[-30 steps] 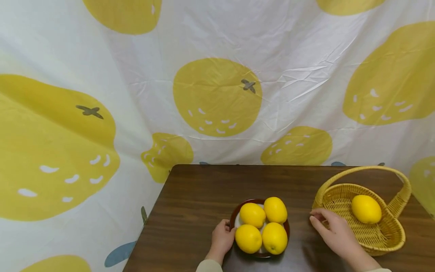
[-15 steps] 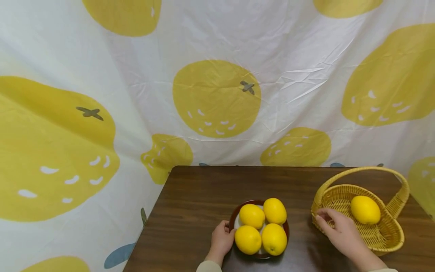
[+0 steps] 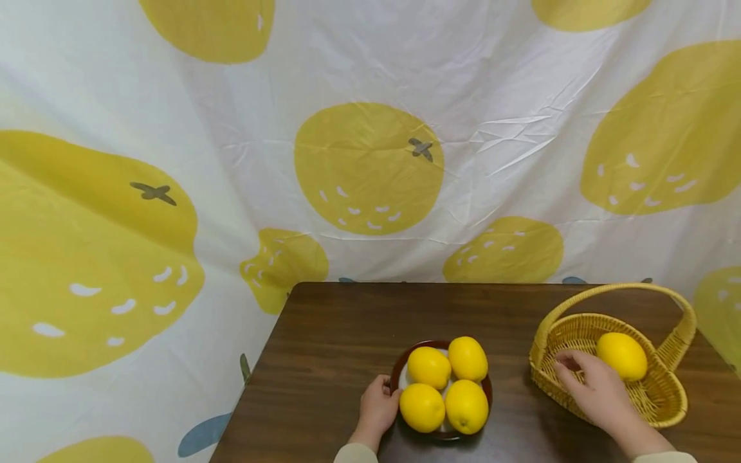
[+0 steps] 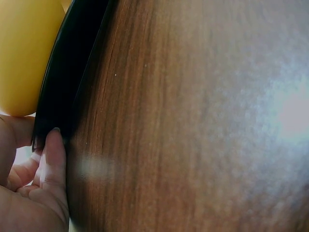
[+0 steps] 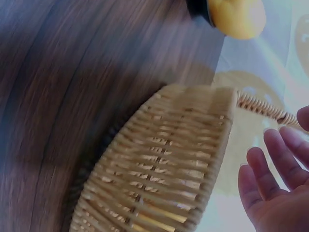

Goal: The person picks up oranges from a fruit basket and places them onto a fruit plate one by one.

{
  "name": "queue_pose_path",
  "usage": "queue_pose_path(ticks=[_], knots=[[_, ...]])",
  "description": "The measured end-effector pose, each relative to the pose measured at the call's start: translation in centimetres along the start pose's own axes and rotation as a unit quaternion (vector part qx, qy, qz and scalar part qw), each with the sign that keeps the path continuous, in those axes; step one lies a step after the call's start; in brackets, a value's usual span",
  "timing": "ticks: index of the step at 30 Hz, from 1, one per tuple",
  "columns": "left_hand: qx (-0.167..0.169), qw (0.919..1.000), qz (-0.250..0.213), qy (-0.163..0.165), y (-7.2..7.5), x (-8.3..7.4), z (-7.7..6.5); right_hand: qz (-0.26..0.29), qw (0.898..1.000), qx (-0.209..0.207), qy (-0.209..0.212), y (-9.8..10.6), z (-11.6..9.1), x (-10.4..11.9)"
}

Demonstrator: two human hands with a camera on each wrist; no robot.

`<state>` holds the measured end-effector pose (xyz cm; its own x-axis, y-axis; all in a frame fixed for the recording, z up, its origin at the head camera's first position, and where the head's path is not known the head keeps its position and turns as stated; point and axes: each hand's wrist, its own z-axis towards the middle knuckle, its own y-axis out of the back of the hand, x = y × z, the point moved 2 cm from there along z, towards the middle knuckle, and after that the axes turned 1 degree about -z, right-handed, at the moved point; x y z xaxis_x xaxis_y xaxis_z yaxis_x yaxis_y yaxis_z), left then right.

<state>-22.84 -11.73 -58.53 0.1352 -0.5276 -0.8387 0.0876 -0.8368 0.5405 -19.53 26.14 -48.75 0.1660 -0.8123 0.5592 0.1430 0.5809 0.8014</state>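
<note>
My left hand (image 3: 378, 408) pinches the left rim of a round dark red plate (image 3: 444, 436). In the left wrist view, the thumb lies over the inside edge and the fingers of the hand (image 4: 38, 188) are against the outer wall. Several yellow lemons (image 3: 422, 408) sit on the plate's pale inner surface. Over the left part of a wicker basket (image 3: 674, 411) hovers my right hand (image 3: 602, 392), with loosely bent fingers and nothing in it. Another lemon (image 3: 622, 355) lies inside the basket, beyond that hand. The right wrist view shows the fingers (image 5: 263, 169) apart from the basket's woven side (image 5: 154, 164).
An arched handle (image 3: 628, 288) rises over the basket. Both containers stand on a dark wooden table (image 3: 347, 315), with table surface between them. Behind its back edge hangs a white cloth (image 3: 498, 83) printed with large yellow fruit.
My right hand has moved rightward, from the basket's left edge to above its inside. My left hand keeps its hold on the plate, and the lemons stay where they were.
</note>
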Motion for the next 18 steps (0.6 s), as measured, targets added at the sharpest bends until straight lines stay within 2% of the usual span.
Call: queue_pose_path(ticks=[4,11,18], knots=[[-0.001,1.0000,-0.001,0.000,0.0,-0.1,-0.1,0.007,1.000,0.015,-0.017,0.4,0.1,-0.9],[0.000,1.0000,-0.001,-0.007,0.1,-0.2,0.0,-0.004,1.000,-0.010,0.004,0.8,0.2,-1.5],[0.002,1.0000,0.000,-0.010,0.0,-0.2,-0.2,-0.009,1.000,-0.004,0.005,1.1,0.4,-1.8]])
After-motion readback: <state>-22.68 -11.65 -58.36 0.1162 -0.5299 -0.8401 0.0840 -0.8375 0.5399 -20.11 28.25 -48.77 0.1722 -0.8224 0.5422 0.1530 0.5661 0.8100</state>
